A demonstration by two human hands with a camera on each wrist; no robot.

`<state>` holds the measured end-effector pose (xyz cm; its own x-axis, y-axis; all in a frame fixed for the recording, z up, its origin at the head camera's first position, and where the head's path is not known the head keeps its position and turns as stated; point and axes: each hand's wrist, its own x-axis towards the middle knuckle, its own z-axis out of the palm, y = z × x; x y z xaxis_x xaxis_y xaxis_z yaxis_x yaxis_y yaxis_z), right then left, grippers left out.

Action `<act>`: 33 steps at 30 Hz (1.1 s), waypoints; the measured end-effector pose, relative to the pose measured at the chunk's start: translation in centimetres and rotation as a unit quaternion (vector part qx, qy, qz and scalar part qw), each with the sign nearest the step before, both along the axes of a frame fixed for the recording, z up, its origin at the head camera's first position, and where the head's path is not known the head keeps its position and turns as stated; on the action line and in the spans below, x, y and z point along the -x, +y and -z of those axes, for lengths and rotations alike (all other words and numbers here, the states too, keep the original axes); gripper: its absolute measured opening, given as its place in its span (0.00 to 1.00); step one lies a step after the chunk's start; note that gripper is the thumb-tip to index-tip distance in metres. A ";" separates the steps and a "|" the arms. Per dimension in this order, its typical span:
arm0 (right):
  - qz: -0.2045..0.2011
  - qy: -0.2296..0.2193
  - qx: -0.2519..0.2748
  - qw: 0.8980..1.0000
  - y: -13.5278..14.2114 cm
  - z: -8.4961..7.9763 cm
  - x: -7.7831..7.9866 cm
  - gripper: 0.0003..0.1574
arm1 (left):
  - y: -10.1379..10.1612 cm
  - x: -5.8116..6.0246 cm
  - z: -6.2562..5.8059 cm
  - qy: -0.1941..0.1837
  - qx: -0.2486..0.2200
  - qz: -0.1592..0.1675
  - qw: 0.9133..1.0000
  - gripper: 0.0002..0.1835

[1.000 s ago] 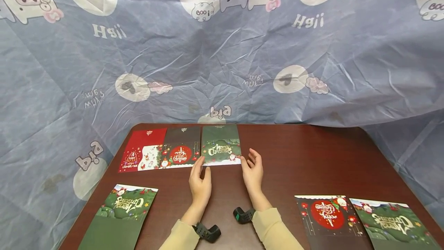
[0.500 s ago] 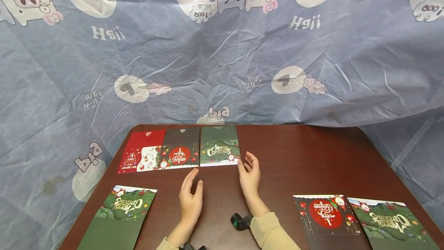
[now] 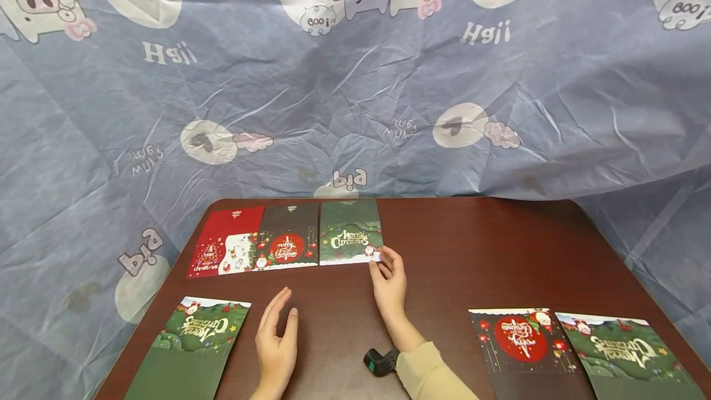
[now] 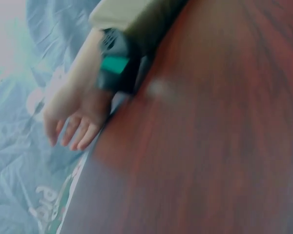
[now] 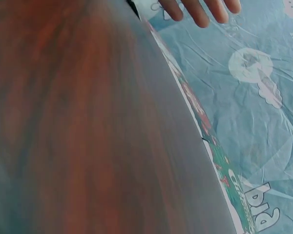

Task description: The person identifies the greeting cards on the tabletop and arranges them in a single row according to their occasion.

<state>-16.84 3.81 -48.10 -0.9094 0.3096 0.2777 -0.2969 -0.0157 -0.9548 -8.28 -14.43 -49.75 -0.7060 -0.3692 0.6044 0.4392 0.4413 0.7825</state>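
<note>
A green Christmas card (image 3: 351, 233) lies unfolded in the far row of the table, in the head view. At its lower right corner is my right hand (image 3: 390, 289), fingers loosely bent, fingertips at or just over the card's edge; whether they press on it cannot be told. My left hand (image 3: 276, 347) hovers nearer to me, fingers extended and thumb apart, holding nothing. Left of the green card lie a dark card (image 3: 287, 239) with a red circle and a red card (image 3: 222, 252). The left wrist view shows the right hand (image 4: 80, 114) with its black wristband (image 4: 119, 63).
Another green card (image 3: 191, 344) lies at the front left. At the front right are a dark card (image 3: 522, 341) with a red circle and a green card (image 3: 627, 350). A blue printed cloth (image 3: 355, 91) hangs behind the brown table (image 3: 478, 252).
My left hand has drawn back toward me and to the left, away from the green card. The right hand has shifted slightly left at the card's corner. The cards look unmoved.
</note>
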 end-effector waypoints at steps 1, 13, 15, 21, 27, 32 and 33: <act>-0.003 0.000 -0.003 1.000 -0.1 0.0 -0.1 0.24 | -0.2 -0.2 -0.5 0.003 -0.001 -0.003 1.000 0.19; -0.048 0.007 -0.009 0.999 -1.6 0.2 -1.3 0.25 | -4.0 -0.3 -2.3 -0.006 -0.034 -0.066 0.997 0.16; -0.057 0.008 -0.012 0.998 -1.8 0.2 -1.5 0.25 | -4.8 -0.3 -2.0 -0.019 -0.043 -0.088 0.995 0.15; -0.082 -0.004 -0.029 0.996 -2.6 -0.1 -2.2 0.24 | -8.3 0.2 -0.2 -0.063 -0.066 -0.154 0.984 0.12; -0.108 -0.019 -0.044 0.993 -3.3 -0.2 -2.9 0.23 | -11.7 0.1 0.1 -0.085 -0.075 -0.206 0.972 0.12; -0.130 -0.026 -0.053 0.990 -3.8 -0.2 -3.4 0.23 | -14.2 -0.3 0.1 -0.096 -0.098 -0.257 0.957 0.12; -0.133 -0.026 -0.055 0.989 -3.8 -0.3 -3.5 0.23 | -14.7 -0.4 0.0 -0.099 -0.106 -0.265 0.953 0.12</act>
